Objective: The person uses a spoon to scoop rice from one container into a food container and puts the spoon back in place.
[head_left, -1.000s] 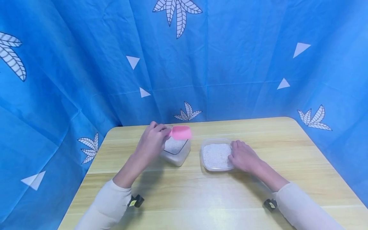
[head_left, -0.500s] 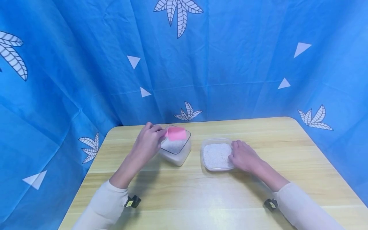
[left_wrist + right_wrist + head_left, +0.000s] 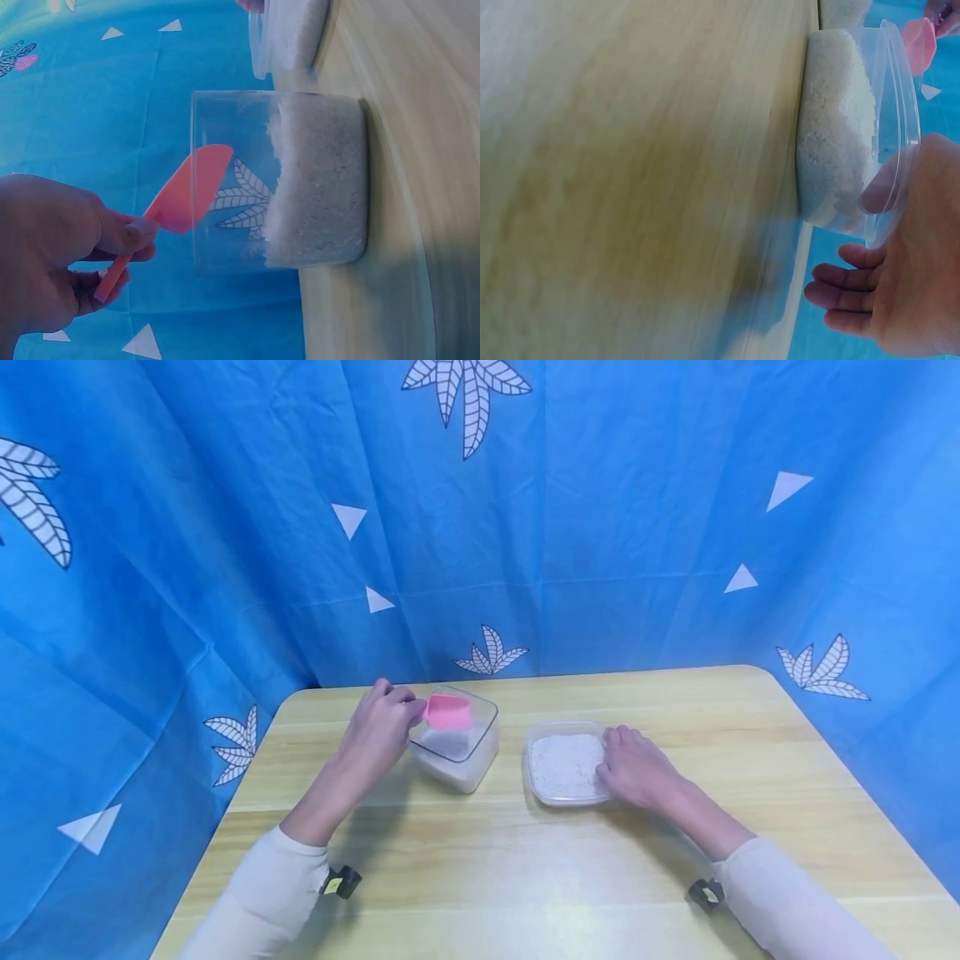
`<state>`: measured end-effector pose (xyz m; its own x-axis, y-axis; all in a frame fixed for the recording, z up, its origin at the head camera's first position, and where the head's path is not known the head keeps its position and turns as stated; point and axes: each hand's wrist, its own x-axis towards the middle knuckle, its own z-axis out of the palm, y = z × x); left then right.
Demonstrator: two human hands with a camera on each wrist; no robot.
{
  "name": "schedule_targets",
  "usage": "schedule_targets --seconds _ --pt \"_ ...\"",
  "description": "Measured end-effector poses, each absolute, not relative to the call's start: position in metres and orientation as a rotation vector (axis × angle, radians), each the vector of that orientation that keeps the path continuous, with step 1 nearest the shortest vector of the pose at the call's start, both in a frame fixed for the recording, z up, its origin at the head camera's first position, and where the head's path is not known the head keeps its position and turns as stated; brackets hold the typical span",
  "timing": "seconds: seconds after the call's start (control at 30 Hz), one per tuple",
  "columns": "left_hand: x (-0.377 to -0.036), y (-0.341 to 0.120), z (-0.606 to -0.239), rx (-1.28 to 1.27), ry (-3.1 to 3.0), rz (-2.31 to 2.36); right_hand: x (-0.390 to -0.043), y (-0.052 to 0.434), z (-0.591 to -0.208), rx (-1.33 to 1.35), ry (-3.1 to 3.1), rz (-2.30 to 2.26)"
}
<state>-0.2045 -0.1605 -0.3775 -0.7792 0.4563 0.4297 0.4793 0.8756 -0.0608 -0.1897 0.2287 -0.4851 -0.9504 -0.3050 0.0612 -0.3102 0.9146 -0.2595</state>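
Note:
My left hand pinches the handle of a pink scoop over the taller clear container. In the left wrist view the tilted scoop reaches through the container's mouth, apart from the white, rice-like grains inside. To the right stands a lower clear plastic tub, also filled with white grains. My right hand grips the near right part of its rim. The right wrist view shows the thumb inside the tub wall and the other fingers outside.
Both containers stand on a light wooden table, a small gap between them. A blue patterned curtain hangs behind the table and along its sides. A small black device is strapped at the left sleeve, another at the right.
My left hand has moved left with the scoop, from the taller container's right edge to over its opening. My right hand and the tub have stayed in place.

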Motion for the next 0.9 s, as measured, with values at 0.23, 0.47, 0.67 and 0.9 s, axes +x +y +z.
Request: schedule_targets --seconds 0.23,0.47,0.67,0.9 --pt "-0.211 -0.160 -0.382 -0.726 -2.657 0.038 -0.190 0.230 -0.483 0.498 -3.059 0.423" --pt "-0.215 -0.155 -0.384 -0.754 -2.668 0.219 -0.190 0.230 -0.484 0.501 -3.056 0.427" --pt "-0.217 -0.152 -0.384 -0.781 -2.693 0.279 -0.190 0.230 -0.483 0.503 -3.060 0.417" --pt "-0.219 -0.146 -0.381 -0.790 -2.765 0.329 -0.190 0.230 -0.484 0.501 -3.067 0.420"
